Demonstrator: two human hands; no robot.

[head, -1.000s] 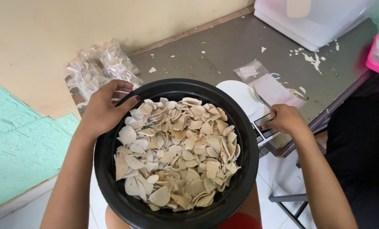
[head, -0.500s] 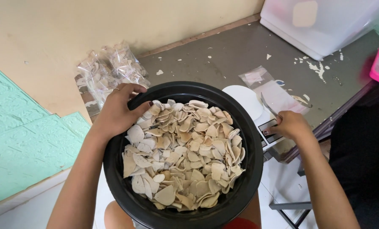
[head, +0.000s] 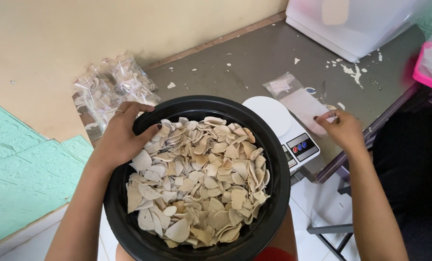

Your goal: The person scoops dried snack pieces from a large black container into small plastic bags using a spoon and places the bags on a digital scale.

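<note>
The left hand grips the rim of a big round black bowl heaped with pale dry cracker chips, fingers curled over the edge. The right hand pinches the edge of a clear flat plastic bag lying on the worn grey counter, just beside a white kitchen scale.

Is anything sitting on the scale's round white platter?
No: the round white platter of the scale is bare, while the right hand touches the clear bags on the table beside it.
</note>
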